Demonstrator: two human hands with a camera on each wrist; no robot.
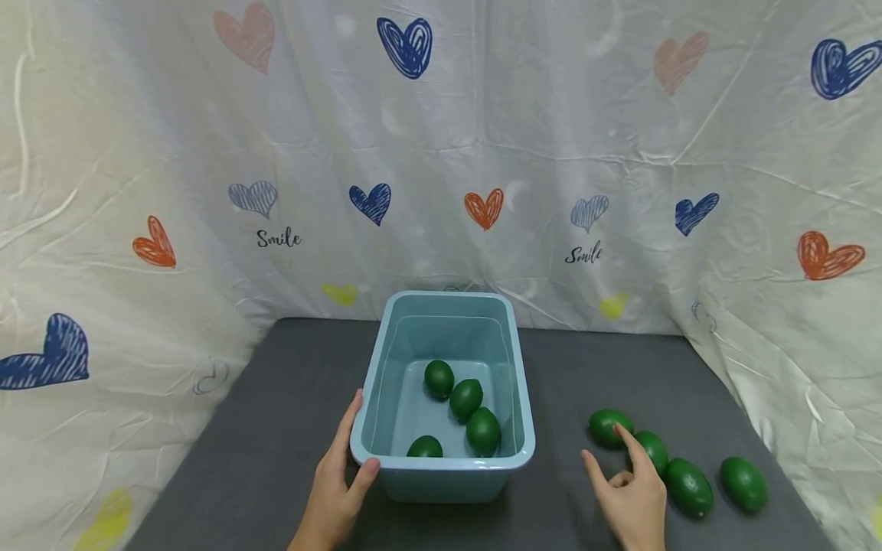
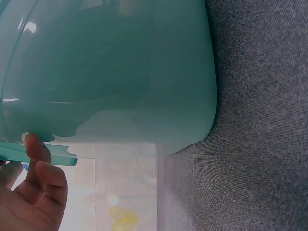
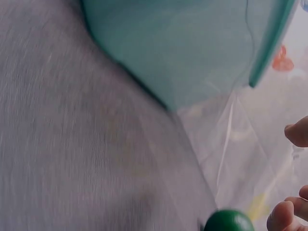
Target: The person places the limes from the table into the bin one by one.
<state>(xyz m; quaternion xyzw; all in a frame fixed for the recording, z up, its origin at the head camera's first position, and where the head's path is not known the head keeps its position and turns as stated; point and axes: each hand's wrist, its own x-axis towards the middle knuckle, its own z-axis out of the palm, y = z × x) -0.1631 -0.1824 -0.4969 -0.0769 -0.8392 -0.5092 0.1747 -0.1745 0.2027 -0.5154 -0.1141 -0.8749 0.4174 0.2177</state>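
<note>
My left hand point(image 1: 335, 480) holds the near left corner of a light blue plastic bin point(image 1: 441, 482), thumb over the front rim and fingers along the left side. Several glossy dark green oval fruits, lime-like, lie in the bin, among them one fruit point(image 1: 439, 379) toward the back; the front wall partly hides another. To the bin's right, my right hand point(image 1: 630, 497) hovers with thumb and index finger spread and the other fingers curled. Its index fingertip overlaps a green fruit point(image 1: 605, 423) in the head view. The right wrist view shows a green fruit point(image 3: 228, 222) below the fingers.
More green fruits lie on the dark grey table point(image 1: 276, 428), including a long one point(image 1: 689, 487) beside the right hand and another point(image 1: 744, 485) farther right. A white curtain point(image 1: 537, 107) printed with hearts hangs behind the table and down both sides.
</note>
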